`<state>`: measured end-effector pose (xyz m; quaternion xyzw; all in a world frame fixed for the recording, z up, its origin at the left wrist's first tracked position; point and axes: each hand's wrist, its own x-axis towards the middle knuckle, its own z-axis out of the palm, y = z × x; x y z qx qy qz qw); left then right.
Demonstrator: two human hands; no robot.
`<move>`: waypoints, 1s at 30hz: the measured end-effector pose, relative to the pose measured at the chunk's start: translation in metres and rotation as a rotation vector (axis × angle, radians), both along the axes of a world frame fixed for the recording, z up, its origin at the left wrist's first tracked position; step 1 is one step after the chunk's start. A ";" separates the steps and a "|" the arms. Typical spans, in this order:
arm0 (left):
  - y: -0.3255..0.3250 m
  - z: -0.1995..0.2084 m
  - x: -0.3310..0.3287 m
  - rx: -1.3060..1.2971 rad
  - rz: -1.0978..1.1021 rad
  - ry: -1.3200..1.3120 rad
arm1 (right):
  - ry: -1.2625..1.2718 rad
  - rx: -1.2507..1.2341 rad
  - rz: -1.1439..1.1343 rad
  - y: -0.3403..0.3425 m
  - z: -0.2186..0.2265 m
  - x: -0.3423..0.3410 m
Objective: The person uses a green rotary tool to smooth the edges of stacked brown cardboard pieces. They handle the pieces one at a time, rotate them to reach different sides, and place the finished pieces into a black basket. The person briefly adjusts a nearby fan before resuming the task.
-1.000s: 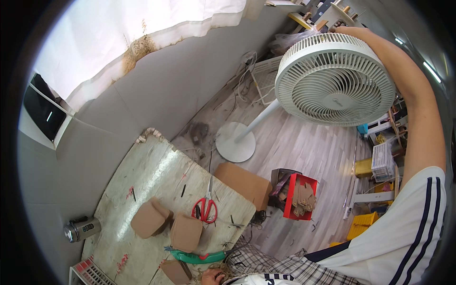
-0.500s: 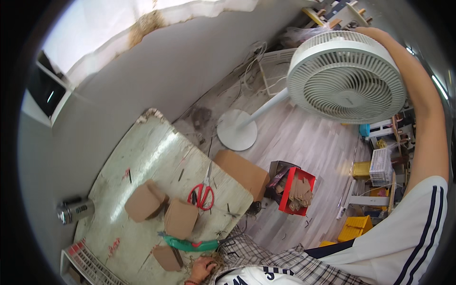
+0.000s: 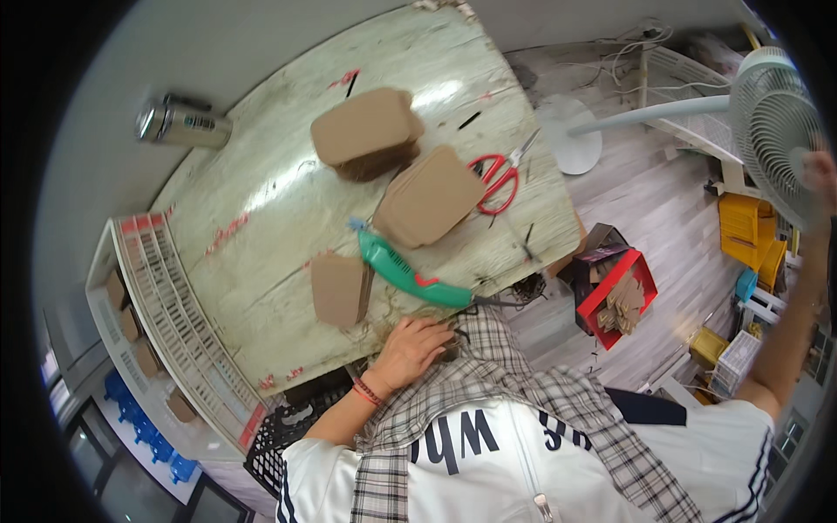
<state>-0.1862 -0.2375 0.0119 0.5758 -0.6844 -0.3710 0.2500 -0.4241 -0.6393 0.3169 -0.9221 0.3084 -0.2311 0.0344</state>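
My left hand point(image 3: 410, 350) rests at the near table edge above my plaid apron, fingers stretched out, gripping nothing I can see. Close by lie a short stack of brown card pieces point(image 3: 340, 292) and a green handheld power tool point(image 3: 408, 272) with a dark cord. Two more brown card stacks, one round-cornered point(image 3: 364, 126) and one tilted point(image 3: 432, 199), sit farther back, beside red-handled scissors point(image 3: 497, 185). At the far right my right hand point(image 3: 819, 179) is raised at the front of a white standing fan point(image 3: 776, 131). Motion smears its fingers.
A silver flask point(image 3: 183, 124) lies at the table's left, above a white slatted rack point(image 3: 187, 301). Right of the table, a red box point(image 3: 641, 270) of card scraps stands on the floor near the fan's round base point(image 3: 571, 135). Yellow bins point(image 3: 745, 228) stand farther right.
The view has swung, so the table fills more of it and the fan sits at the right edge. My right hand has moved from the fan's top to its front. My left hand stays at the table edge.
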 end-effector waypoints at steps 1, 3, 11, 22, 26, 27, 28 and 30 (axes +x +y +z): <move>0.004 -0.005 0.001 -0.063 -0.004 -0.009 | 0.008 0.066 0.101 0.043 -0.061 0.011; 0.015 -0.007 -0.001 -0.143 0.048 -0.004 | -0.117 0.372 0.197 0.118 -0.176 0.039; 0.069 -0.036 0.025 -0.569 0.851 -0.393 | -0.186 0.300 0.284 0.247 -0.347 0.103; 0.061 -0.056 0.074 -0.027 1.140 -0.580 | 0.197 0.257 0.063 0.299 -0.372 0.131; 0.062 -0.067 0.075 -0.124 1.176 -0.439 | 0.214 0.419 -0.027 0.300 -0.368 0.139; 0.063 -0.069 0.074 -0.134 1.216 -0.382 | 0.227 0.574 -0.017 0.300 -0.362 0.134; 0.061 -0.067 0.071 -0.147 1.256 -0.322 | 0.239 0.724 -0.009 0.296 -0.357 0.127; 0.060 -0.067 0.064 -0.218 1.309 -0.299 | 0.091 0.832 0.007 0.300 -0.366 0.110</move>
